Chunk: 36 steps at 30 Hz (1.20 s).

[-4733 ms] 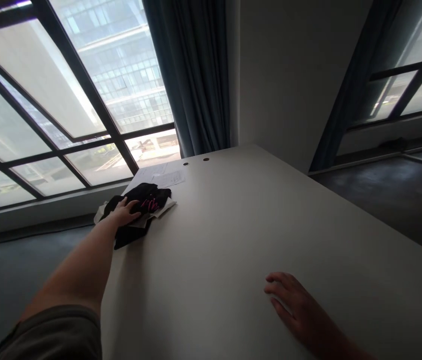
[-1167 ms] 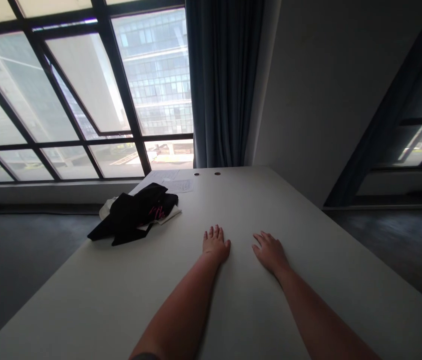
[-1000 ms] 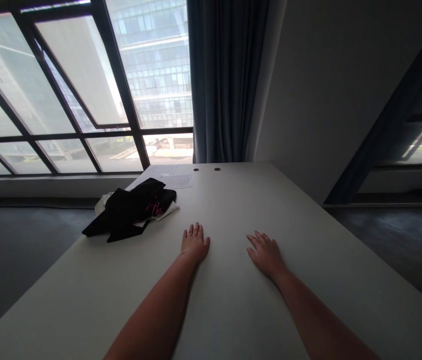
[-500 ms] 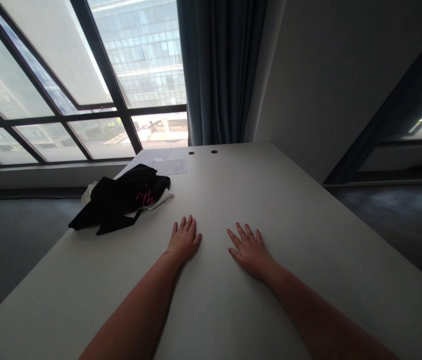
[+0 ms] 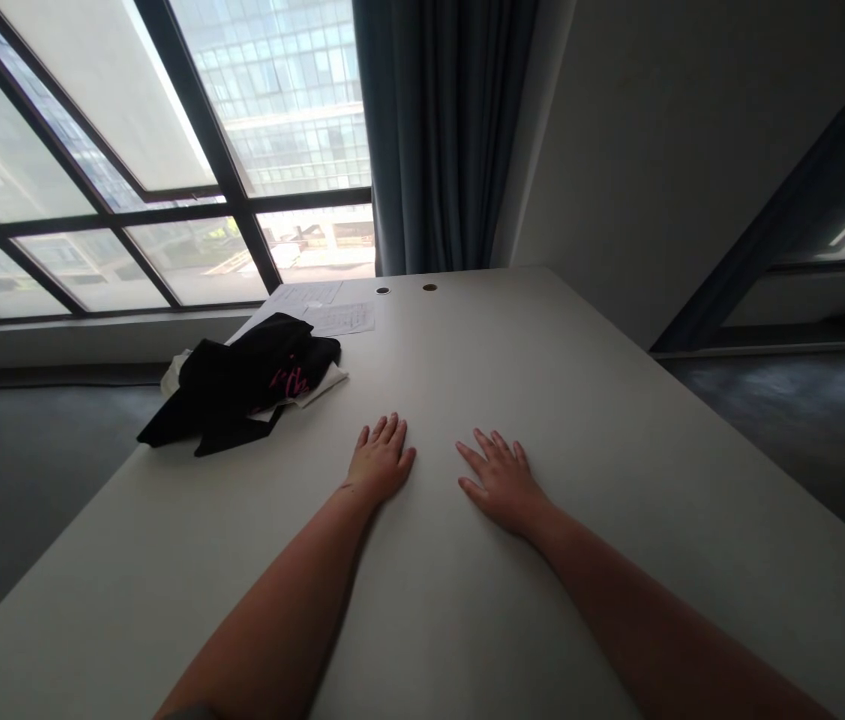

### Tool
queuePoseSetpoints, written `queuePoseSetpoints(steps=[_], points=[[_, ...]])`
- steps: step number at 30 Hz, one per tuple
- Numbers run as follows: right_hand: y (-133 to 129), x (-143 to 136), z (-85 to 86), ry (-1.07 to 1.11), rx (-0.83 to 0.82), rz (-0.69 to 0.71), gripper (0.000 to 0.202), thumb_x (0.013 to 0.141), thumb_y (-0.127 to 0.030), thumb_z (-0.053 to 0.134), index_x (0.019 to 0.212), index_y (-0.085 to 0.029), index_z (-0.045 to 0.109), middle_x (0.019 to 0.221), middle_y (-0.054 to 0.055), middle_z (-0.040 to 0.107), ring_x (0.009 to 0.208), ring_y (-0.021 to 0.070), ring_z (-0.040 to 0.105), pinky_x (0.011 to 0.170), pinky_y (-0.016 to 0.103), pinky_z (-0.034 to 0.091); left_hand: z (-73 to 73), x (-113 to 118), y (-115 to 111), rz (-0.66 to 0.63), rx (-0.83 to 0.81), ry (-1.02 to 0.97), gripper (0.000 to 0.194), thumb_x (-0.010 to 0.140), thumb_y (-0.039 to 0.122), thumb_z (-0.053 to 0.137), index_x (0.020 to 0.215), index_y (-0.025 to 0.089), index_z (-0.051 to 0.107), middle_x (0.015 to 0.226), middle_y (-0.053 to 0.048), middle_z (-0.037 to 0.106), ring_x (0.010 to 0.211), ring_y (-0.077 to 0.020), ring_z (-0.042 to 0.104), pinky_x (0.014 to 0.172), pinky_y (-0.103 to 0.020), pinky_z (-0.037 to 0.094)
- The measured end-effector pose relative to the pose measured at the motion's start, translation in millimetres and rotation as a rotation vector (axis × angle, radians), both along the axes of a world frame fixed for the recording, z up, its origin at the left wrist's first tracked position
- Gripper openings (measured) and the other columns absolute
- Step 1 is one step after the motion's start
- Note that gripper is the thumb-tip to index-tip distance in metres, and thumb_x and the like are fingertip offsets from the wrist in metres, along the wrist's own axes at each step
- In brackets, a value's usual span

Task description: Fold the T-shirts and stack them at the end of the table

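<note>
My left hand (image 5: 381, 460) rests palm down on the white table (image 5: 422, 580), fingers stretched forward and nothing in its grasp. To its right my right hand (image 5: 501, 485) also lies on the tabletop, fingers spread and holding nothing. A gap of bare white surface separates the two. Nearest to my left hand is a crumpled heap of black cloth (image 5: 234, 385) with pink markings, lying on the table's left side. White material (image 5: 324, 386) sticks out from under the cloth; I cannot tell its kind.
Printed sheets of paper (image 5: 339, 318) lie at the far left of the table. Two round holes (image 5: 429, 288) sit near its far edge. Beyond stand a large window (image 5: 309, 120), a dark blue curtain (image 5: 441, 140) and a wall (image 5: 639, 150).
My left hand has slid slightly right and forward, closer to my right hand. The view has tipped a little downward. The cloth and papers stay in place.
</note>
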State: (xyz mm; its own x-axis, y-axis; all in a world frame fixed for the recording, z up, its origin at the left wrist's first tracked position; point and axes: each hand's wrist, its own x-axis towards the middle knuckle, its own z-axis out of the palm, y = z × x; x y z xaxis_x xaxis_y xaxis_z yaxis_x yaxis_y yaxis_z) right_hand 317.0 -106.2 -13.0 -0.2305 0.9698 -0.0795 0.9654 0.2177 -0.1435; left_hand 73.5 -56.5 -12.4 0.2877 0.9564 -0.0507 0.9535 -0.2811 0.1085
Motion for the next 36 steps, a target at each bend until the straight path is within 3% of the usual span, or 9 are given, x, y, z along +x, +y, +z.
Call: queuePoseSetpoints(steps=[5,8,10,16,21,26,32,36], points=[[0,0,-0.5,0.002,0.008,-0.007,0.063,0.1,-0.046,0.048,0.16,-0.029,0.039,0.17,0.013,0.022,0.156,0.0364,0.017,0.123,0.06,0.01,-2.6,9,23,0.194,0.008,-0.006,0.071,0.102,0.047,0.029,0.162,0.008,0.028,0.171,-0.015,0.017,0.159,-0.0271,0.016,0.128,-0.049,0.014],[1,0,-0.8,0.0,0.01,-0.01,0.063,0.1,-0.046,0.048,0.16,-0.03,0.039,0.17,0.013,0.024,0.156,0.0362,0.017,0.123,0.06,0.011,-3.8,13,30,0.237,-0.001,0.008,0.074,0.102,0.047,0.029,0.161,0.004,0.027,0.17,-0.019,0.015,0.159,-0.03,0.013,0.128,-0.051,0.012],[1,-1,-1.3,-0.001,0.018,-0.011,0.062,0.1,-0.046,0.047,0.159,-0.029,0.04,0.17,0.013,0.025,0.156,0.0361,0.018,0.123,0.06,0.011,-3.1,17,28,0.19,-0.004,0.016,0.076,0.102,0.05,0.028,0.161,0.003,0.026,0.17,-0.02,0.015,0.159,-0.0307,0.012,0.128,-0.053,0.011],[4,-2,-7.5,-0.019,0.066,-0.011,0.061,0.099,-0.045,0.047,0.157,-0.029,0.045,0.168,0.013,0.03,0.154,0.0385,0.023,0.121,0.062,0.014,1.5,30,12,-0.17,-0.005,-0.019,0.07,0.104,0.051,0.023,0.163,0.013,0.026,0.171,-0.01,0.017,0.159,-0.0275,0.014,0.128,-0.057,0.011],[6,6,-11.8,0.003,0.083,0.011,0.06,0.098,-0.045,0.048,0.156,-0.03,0.046,0.168,0.012,0.03,0.154,0.0374,0.025,0.122,0.061,0.016,3.4,25,7,-0.262,-0.036,-0.045,0.063,0.106,0.049,0.022,0.164,0.023,0.026,0.171,-0.003,0.019,0.159,-0.0235,0.014,0.128,-0.058,0.01],[14,29,-8.8,0.052,0.074,0.112,0.059,0.099,-0.043,0.045,0.155,-0.026,0.049,0.165,0.011,0.036,0.152,0.0305,0.032,0.125,0.051,0.021,3.7,0,-5,-0.064,-0.046,-0.031,0.064,0.104,0.043,0.028,0.164,0.02,0.027,0.171,-0.004,0.019,0.158,-0.0229,0.017,0.129,-0.049,0.015],[20,36,-13.1,0.079,0.103,0.098,0.06,0.097,-0.042,0.047,0.153,-0.023,0.051,0.164,0.014,0.037,0.152,0.0305,0.033,0.125,0.05,0.023,4.8,-20,-34,0.213,-0.043,0.031,0.066,0.103,0.043,0.028,0.163,0.014,0.029,0.171,-0.007,0.017,0.158,-0.0252,0.017,0.128,-0.048,0.018],[21,35,-17.7,0.099,0.125,0.099,0.059,0.096,-0.041,0.047,0.152,-0.024,0.053,0.163,0.013,0.039,0.15,0.0301,0.036,0.124,0.05,0.024,3.9,-24,-41,0.223,-0.042,0.061,0.067,0.103,0.043,0.028,0.163,0.013,0.03,0.17,-0.009,0.016,0.158,-0.0274,0.016,0.128,-0.05,0.017]])
